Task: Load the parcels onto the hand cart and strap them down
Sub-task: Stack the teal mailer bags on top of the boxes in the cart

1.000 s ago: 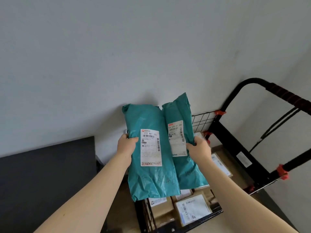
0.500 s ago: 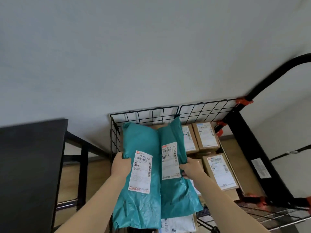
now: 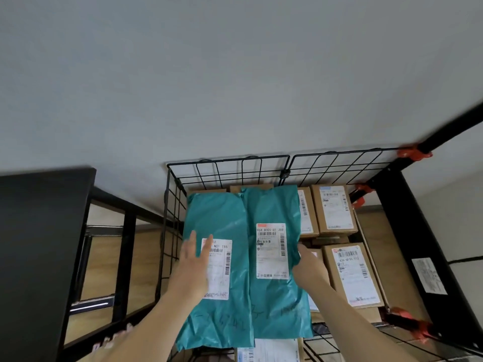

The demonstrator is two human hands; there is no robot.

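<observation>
Left fingers (image 3: 194, 242) rest straight on the left parcel (image 3: 222, 218); the right parcel (image 3: 271, 207) hides those of the right hand (image 3: 311, 265).

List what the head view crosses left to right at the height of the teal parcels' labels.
black table → wire side panel → left teal parcel → right teal parcel → labelled cardboard box → black cart frame

Right hand (image 3: 309, 267) fingertips hidden beneath the right teal mailer (image 3: 271, 205); left hand (image 3: 193, 267) motion-blurred; cardboard boxes (image 3: 335, 212) below mostly covered.
</observation>
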